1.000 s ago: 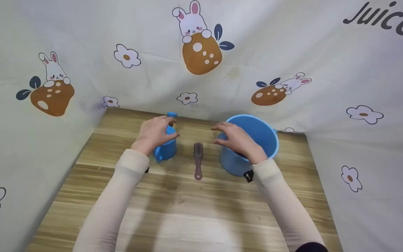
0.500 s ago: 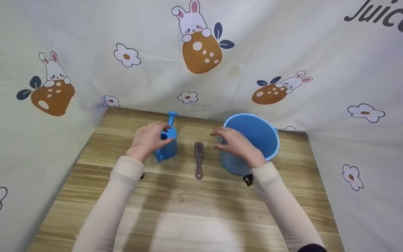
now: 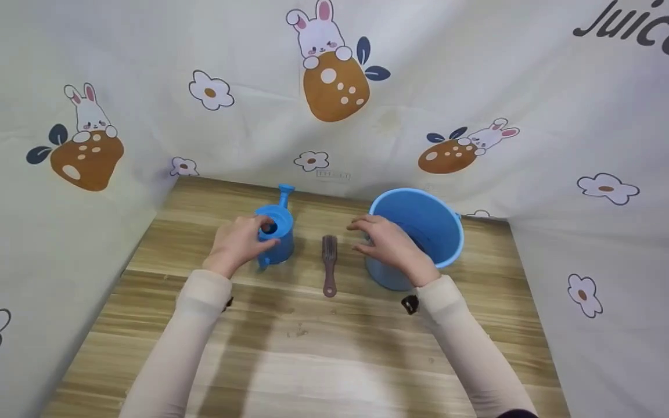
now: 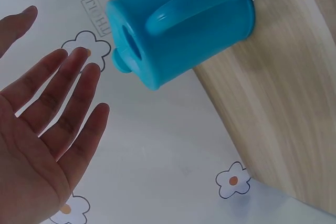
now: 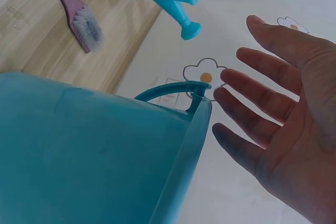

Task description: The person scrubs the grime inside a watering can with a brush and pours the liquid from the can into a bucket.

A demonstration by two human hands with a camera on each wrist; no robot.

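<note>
In the head view a small blue watering can [image 3: 281,248] stands upright at the back left, its spout toward the rear cloth. My left hand [image 3: 237,244] hovers beside it, covering part of its top. The left wrist view shows that hand [image 4: 50,124] with fingers spread, apart from the can [image 4: 194,24] and its handle. A large blue bucket [image 3: 388,274] is at the right. Above its near left rim my right hand [image 3: 389,242] hangs with relaxed fingers; in the right wrist view its fingers [image 5: 257,90] hold nothing. Between can and bucket lies a purple-handled brush [image 3: 329,265], bristles toward the back.
Wood-grain boards [image 3: 305,360] form the surface. White cloth [image 3: 241,139] printed with rabbits and flowers rises at the back and both sides. A handle [image 5: 168,90] arches from the bucket's rim. A small dark object [image 3: 409,304] shows at the right wrist.
My left hand has drawn back from over the watering can, down and to the left, uncovering its top and spout. The right hand has shifted only slightly; can, brush and bucket stay put.
</note>
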